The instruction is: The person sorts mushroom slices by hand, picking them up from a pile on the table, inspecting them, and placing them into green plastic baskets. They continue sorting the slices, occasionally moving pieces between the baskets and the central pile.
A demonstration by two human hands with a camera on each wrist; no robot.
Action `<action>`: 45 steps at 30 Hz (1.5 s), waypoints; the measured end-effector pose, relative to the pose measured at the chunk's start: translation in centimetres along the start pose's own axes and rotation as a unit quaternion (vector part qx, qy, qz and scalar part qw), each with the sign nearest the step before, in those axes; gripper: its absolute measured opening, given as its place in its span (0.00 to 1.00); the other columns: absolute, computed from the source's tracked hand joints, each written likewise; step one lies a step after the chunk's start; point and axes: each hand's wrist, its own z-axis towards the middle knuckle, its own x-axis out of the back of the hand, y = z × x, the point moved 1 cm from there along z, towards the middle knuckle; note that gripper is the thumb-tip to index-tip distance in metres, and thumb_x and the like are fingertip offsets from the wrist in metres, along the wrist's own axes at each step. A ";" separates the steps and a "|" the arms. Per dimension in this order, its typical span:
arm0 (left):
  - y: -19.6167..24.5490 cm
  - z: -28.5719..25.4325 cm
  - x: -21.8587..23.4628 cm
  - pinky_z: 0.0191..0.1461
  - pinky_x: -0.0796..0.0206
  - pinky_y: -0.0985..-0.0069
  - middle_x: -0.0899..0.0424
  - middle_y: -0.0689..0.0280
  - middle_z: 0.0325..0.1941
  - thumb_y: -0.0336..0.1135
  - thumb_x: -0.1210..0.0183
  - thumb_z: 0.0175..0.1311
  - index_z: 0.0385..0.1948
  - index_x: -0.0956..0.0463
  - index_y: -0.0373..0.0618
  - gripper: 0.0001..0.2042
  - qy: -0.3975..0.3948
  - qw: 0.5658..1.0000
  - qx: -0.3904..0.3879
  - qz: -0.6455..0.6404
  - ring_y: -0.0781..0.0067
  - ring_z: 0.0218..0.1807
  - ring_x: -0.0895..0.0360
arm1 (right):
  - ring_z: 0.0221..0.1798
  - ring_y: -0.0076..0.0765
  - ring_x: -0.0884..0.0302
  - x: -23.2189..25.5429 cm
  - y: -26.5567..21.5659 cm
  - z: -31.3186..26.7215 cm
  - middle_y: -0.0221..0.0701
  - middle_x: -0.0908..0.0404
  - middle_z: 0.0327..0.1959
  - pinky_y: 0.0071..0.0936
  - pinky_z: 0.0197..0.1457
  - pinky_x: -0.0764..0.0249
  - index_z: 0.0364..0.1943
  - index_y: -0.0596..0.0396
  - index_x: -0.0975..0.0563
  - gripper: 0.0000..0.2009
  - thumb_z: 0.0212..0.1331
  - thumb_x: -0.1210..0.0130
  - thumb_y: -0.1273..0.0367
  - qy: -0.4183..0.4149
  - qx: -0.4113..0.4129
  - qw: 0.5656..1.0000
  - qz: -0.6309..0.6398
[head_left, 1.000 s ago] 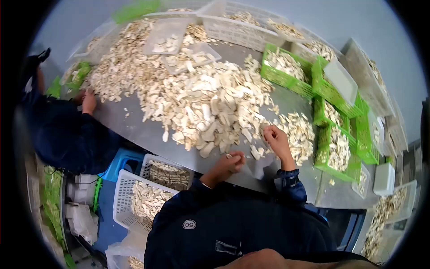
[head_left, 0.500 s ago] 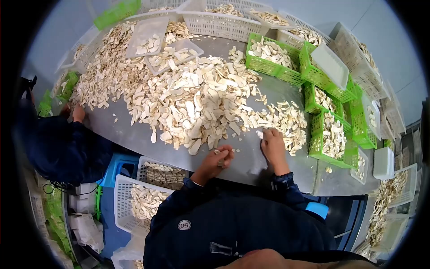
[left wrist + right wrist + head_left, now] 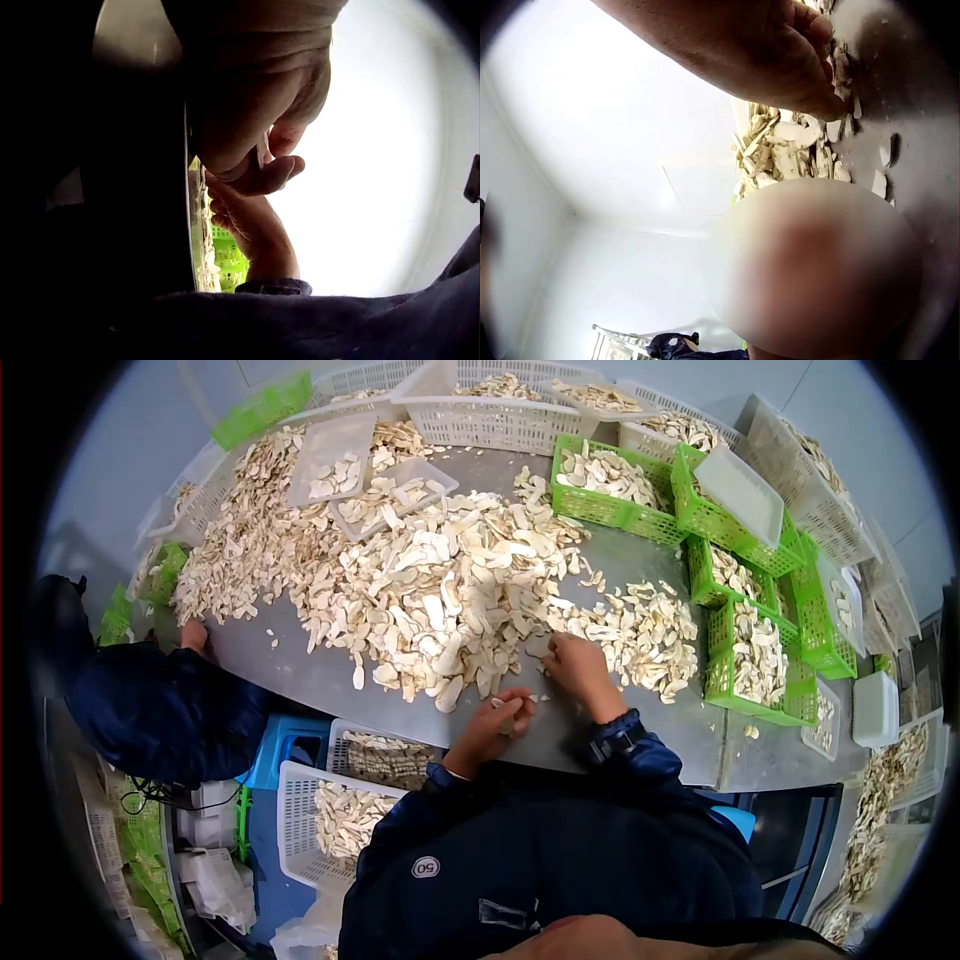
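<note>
My left hand (image 3: 487, 732) is held low at the table's near edge, fingers curled in toward the palm. Between its thumb and fingers it holds a pale mushroom slice (image 3: 262, 148), whose edge shows in the left wrist view. My right hand (image 3: 583, 675) is bent down to the tabletop just right of it, fingertips pinching a greyish mushroom slice (image 3: 538, 646). Beyond both hands spreads a large heap of mushroom slices (image 3: 430, 585). A smaller pile of slices (image 3: 645, 635) lies to the right of my right hand.
Green baskets (image 3: 615, 509) with slices line the table's right side. White crates (image 3: 490, 422) stand along the back, and clear trays (image 3: 327, 455) lie on the heap. Another person (image 3: 165, 705) works at the left. A white basket (image 3: 300, 830) of slices stands below the table edge.
My right hand lowered a slice to the right-hand pile, then moved left to another slice by the heap's edge. My left hand stays near the table edge with curled fingers.
</note>
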 end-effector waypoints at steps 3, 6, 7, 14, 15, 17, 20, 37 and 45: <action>-0.2 0.1 0.0 0.34 0.40 0.80 0.22 0.66 0.39 0.34 0.52 0.72 0.51 0.29 0.45 0.11 0.007 1.000 0.002 -0.015 0.80 0.29 0.33 | 0.28 0.44 0.23 2.2 1.0 -1.2 0.35 0.22 0.23 0.36 0.32 0.29 0.29 0.53 0.23 0.07 0.54 0.42 0.64 -0.073 -0.048 0.995 0.058; -0.3 0.4 0.7 0.31 0.42 0.80 0.24 0.64 0.39 0.33 0.51 0.71 0.51 0.28 0.47 0.10 -0.012 1.000 0.010 -0.004 0.79 0.28 0.33 | 0.27 0.46 0.23 3.3 2.4 -2.1 0.35 0.23 0.22 0.39 0.31 0.30 0.26 0.52 0.24 0.06 0.54 0.43 0.65 -0.072 -0.072 0.990 0.093; -0.3 0.4 0.7 0.31 0.41 0.80 0.24 0.64 0.39 0.33 0.51 0.71 0.51 0.28 0.47 0.10 -0.010 1.000 0.009 -0.002 0.80 0.28 0.33 | 0.28 0.48 0.22 3.6 2.6 -2.3 0.35 0.22 0.23 0.41 0.32 0.29 0.27 0.52 0.24 0.07 0.54 0.43 0.65 -0.079 -0.083 0.989 0.098; 0.1 0.2 0.1 0.31 0.41 0.81 0.24 0.65 0.39 0.33 0.51 0.71 0.52 0.29 0.47 0.11 -0.004 1.000 0.010 0.004 0.80 0.27 0.34 | 0.31 0.49 0.21 1.6 2.1 1.6 0.39 0.20 0.25 0.41 0.34 0.27 0.36 0.52 0.21 0.11 0.55 0.42 0.62 0.059 -0.025 0.998 -0.003; 0.2 0.2 -0.1 0.31 0.41 0.81 0.24 0.65 0.39 0.33 0.51 0.71 0.52 0.29 0.47 0.11 -0.005 1.000 0.008 0.002 0.81 0.27 0.34 | 0.30 0.48 0.21 1.3 1.9 2.2 0.38 0.21 0.23 0.41 0.34 0.27 0.36 0.52 0.20 0.11 0.55 0.42 0.61 0.079 -0.016 0.996 -0.024; 0.1 0.2 0.1 0.31 0.42 0.81 0.23 0.65 0.39 0.34 0.50 0.71 0.51 0.28 0.47 0.11 -0.002 1.000 0.007 0.006 0.80 0.27 0.34 | 0.31 0.49 0.21 1.0 2.1 3.0 0.38 0.21 0.23 0.42 0.35 0.27 0.32 0.53 0.21 0.09 0.54 0.43 0.62 0.031 -0.027 0.999 -0.015; -0.1 0.3 0.2 0.31 0.42 0.81 0.23 0.65 0.39 0.34 0.50 0.71 0.51 0.28 0.47 0.10 0.000 1.000 0.003 0.001 0.80 0.27 0.34 | 0.30 0.49 0.21 1.9 4.1 3.3 0.38 0.21 0.23 0.41 0.34 0.27 0.27 0.54 0.23 0.09 0.55 0.44 0.63 0.004 -0.041 0.998 0.043; 0.4 0.2 -0.4 0.31 0.43 0.81 0.23 0.68 0.38 0.35 0.50 0.71 0.49 0.29 0.44 0.10 -0.011 1.000 0.004 0.009 0.81 0.27 0.35 | 0.28 0.50 0.22 3.4 5.0 0.9 0.38 0.20 0.23 0.42 0.32 0.28 0.25 0.54 0.25 0.09 0.51 0.41 0.63 -0.022 -0.090 0.995 0.031; 0.2 0.3 -0.4 0.31 0.42 0.81 0.23 0.67 0.37 0.34 0.50 0.71 0.49 0.29 0.45 0.10 0.002 1.000 0.006 0.004 0.80 0.28 0.34 | 0.31 0.45 0.22 4.1 3.4 -2.0 0.35 0.21 0.27 0.37 0.34 0.27 0.28 0.52 0.22 0.08 0.51 0.39 0.64 -0.073 -0.060 0.985 0.141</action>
